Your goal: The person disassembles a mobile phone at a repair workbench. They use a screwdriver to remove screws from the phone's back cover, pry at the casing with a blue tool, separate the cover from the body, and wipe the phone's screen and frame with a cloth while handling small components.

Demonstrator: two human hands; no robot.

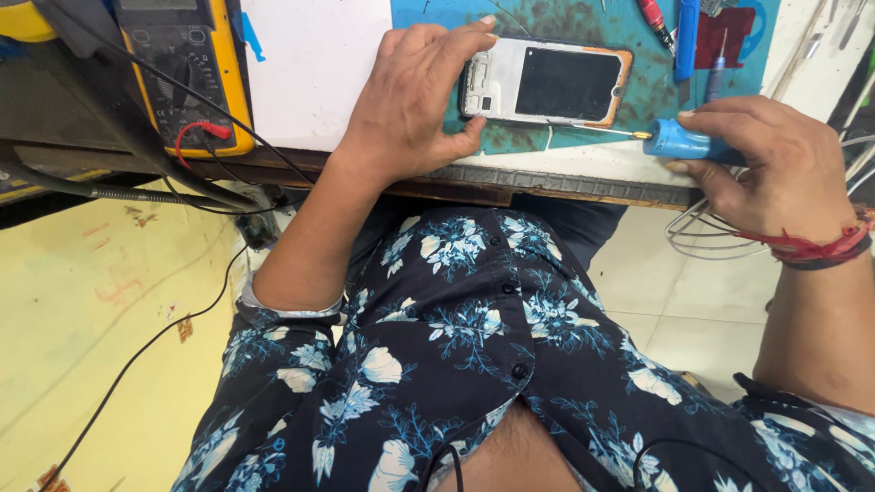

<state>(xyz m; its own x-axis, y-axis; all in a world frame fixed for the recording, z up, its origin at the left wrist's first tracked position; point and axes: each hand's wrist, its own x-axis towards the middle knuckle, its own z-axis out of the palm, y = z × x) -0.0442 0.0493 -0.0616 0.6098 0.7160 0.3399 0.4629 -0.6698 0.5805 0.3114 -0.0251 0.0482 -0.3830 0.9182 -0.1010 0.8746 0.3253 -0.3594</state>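
Teal mat (pixel 638 91) under left hand (pixel 410 100) gripping phone (pixel 547 84), right hand (pixel 766 164) clasping screwdriver (pixel 679 141).

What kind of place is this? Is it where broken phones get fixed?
Probably, yes: it looks like a phone repair bench. An opened phone lies on a stained blue mat, a yellow multimeter sits nearby, and the right hand holds a blue screwdriver.

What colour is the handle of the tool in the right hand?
Light blue; the screwdriver handle shows best in the head view, gripped by the right hand.
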